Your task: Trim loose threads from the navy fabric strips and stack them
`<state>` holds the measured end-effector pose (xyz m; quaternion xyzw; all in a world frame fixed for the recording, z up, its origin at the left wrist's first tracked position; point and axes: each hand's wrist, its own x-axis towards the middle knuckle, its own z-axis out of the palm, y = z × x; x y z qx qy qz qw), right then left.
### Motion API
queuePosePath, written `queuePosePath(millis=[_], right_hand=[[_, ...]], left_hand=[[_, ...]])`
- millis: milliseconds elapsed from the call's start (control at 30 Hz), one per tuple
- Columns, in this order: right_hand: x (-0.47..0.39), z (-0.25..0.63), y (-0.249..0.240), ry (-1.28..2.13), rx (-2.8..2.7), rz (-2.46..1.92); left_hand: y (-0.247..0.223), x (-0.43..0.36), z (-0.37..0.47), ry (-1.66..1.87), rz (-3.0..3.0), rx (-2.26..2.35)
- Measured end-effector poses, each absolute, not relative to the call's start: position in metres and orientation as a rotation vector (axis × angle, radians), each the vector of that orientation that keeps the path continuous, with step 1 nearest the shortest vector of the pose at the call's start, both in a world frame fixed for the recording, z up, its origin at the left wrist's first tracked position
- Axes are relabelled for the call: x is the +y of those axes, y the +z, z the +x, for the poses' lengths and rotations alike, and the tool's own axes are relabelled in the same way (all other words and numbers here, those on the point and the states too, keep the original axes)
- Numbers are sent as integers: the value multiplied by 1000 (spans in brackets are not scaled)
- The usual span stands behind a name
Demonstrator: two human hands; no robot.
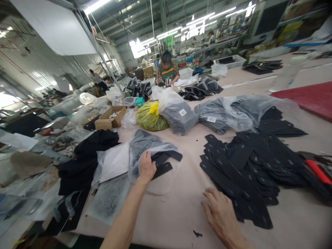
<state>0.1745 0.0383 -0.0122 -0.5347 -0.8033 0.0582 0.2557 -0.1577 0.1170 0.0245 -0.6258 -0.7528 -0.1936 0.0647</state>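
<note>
My left hand point(147, 166) has its fingers curled on the edge of a translucent printed plastic bag point(138, 147), which holds dark fabric pieces point(163, 169) that stick out of its mouth. Flat over the pinkish table point(178, 214), my right hand point(219, 211) has its fingers apart and nothing in it. Just beyond that hand lies a wide pile of black fabric strips point(243, 166), spread over one another. A small black scrap point(197, 234) rests near the table's front edge.
Filled bags point(178, 116) and a yellow bag point(151, 119) line the middle of the table. Black cloth point(88, 155) and a cardboard box point(110, 117) are at the left. A red-handled tool point(318, 171) lies at the right. A person point(167, 71) sits across the table.
</note>
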Motion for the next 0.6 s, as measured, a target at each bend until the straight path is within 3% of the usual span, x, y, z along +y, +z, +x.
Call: queuePosePath(millis=[267, 467, 600], right_hand=[[35, 140, -40, 459, -2255, -1341], [45, 129, -36, 691, -2282, -1415], [55, 116, -31, 804, -2250, -1376]], left_hand=[[57, 126, -157, -429, -1680, -2170], [71, 131, -176, -441, -1691, -2606], [82, 129, -170, -554, -1795, -2654]])
